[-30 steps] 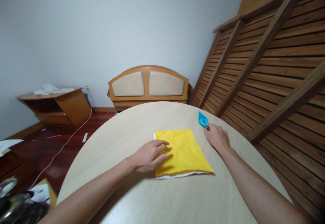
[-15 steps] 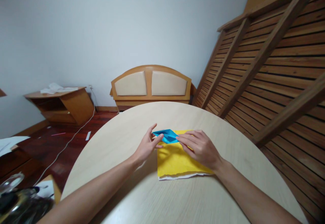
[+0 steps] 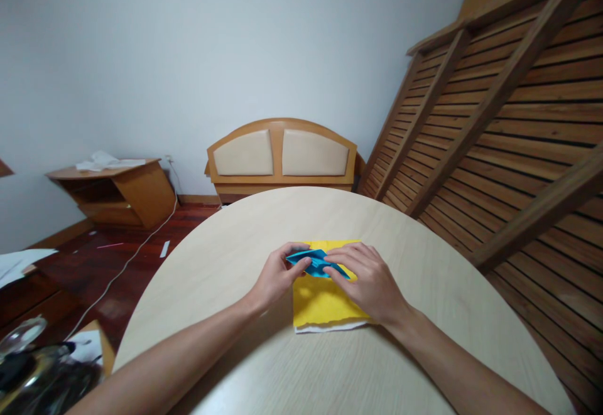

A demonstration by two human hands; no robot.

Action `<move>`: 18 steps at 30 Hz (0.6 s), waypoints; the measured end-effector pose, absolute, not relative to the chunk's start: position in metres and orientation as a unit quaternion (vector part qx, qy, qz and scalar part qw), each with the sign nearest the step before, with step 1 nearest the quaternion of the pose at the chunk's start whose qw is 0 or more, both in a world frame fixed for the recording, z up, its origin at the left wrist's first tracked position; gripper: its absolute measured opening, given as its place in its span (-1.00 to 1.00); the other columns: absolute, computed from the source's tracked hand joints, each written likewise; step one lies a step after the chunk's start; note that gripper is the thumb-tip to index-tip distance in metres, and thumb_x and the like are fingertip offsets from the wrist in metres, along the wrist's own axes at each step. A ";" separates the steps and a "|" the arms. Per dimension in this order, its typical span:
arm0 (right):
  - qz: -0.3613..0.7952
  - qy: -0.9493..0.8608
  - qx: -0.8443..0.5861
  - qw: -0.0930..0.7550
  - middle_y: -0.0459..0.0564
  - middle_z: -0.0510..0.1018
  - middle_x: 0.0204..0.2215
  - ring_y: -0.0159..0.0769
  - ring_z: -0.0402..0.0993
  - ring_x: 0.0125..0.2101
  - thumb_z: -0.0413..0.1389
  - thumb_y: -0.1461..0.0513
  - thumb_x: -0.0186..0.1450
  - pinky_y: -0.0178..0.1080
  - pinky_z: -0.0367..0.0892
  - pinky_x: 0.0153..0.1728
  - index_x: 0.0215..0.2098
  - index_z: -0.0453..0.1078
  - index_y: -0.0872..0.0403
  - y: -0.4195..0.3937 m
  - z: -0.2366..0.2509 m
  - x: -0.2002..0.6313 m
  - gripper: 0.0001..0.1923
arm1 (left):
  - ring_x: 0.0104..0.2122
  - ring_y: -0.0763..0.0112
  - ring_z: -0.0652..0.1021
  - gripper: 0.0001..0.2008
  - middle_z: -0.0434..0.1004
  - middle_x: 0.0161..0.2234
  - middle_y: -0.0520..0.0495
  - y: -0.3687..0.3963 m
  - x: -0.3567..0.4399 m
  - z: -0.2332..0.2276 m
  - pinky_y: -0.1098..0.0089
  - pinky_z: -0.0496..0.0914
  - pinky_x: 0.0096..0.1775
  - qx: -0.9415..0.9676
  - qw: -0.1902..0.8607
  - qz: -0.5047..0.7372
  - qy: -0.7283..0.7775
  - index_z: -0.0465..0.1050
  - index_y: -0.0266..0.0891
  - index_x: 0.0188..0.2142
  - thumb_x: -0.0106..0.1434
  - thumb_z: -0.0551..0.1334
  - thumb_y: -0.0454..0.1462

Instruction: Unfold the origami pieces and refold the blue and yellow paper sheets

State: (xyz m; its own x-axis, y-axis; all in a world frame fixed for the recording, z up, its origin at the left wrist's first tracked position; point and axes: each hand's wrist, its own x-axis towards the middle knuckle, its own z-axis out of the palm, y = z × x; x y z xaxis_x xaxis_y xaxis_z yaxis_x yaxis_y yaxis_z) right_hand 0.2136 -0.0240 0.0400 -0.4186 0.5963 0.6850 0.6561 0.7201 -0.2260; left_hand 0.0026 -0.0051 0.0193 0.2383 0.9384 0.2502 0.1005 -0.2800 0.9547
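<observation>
A folded blue paper [image 3: 316, 262], long and pointed at both ends like an origami boat, is held between my two hands. My left hand [image 3: 281, 272] pinches its left half, thumb on the near face and fingers behind. The right half is gripped by my right hand [image 3: 370, 277], with fingers on the upper edge and thumb below. Under the hands lies a yellow sheet [image 3: 325, 305] with a white layer showing along its ragged near edge. My right hand hides part of that sheet and the paper's right portion.
The sheet rests on a round pale wooden table [image 3: 226, 245]. Behind it stands a headboard [image 3: 281, 151]. A slatted wooden frame [image 3: 499, 126] leans at the right. On the left are a low cabinet [image 3: 146, 195], a white cable [image 3: 136, 255] on the floor and a cluttered box [image 3: 106, 346].
My left fingers have closed in behind the blue paper. My right hand has shifted slightly left along it, and the paper's right end now tilts lower.
</observation>
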 end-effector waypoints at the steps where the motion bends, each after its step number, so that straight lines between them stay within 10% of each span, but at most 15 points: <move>1: -0.035 -0.843 -0.371 0.388 -0.05 0.65 -0.23 -0.22 0.49 -0.18 0.14 0.18 0.38 -0.13 0.27 -0.12 -0.21 0.52 0.00 -0.024 0.040 0.213 -0.88 | -0.29 0.32 0.58 -0.63 0.57 -0.12 -0.20 -0.006 0.003 0.019 0.27 0.50 -0.21 0.651 0.443 0.466 0.402 0.45 -0.30 -0.05 0.23 0.31 -0.13; 18: -0.116 -0.855 -0.344 0.371 0.03 0.59 -0.20 -0.18 0.46 -0.17 0.12 0.23 0.38 -0.15 0.27 -0.15 -0.19 0.52 0.03 -0.023 0.037 0.217 -0.87 | -0.18 0.25 0.57 -0.68 0.55 -0.11 -0.19 -0.013 0.011 0.018 0.34 0.49 -0.27 0.660 0.447 0.457 0.394 0.41 -0.28 -0.08 0.21 0.31 -0.19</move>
State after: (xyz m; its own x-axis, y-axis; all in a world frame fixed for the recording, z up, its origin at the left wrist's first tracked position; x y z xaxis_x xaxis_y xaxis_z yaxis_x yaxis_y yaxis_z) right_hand 0.2173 -0.0234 0.0371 -0.4877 0.5014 0.7147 0.6737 0.7368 -0.0571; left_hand 0.0112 -0.0128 0.0180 0.2710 0.9294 0.2506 0.1110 -0.2887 0.9510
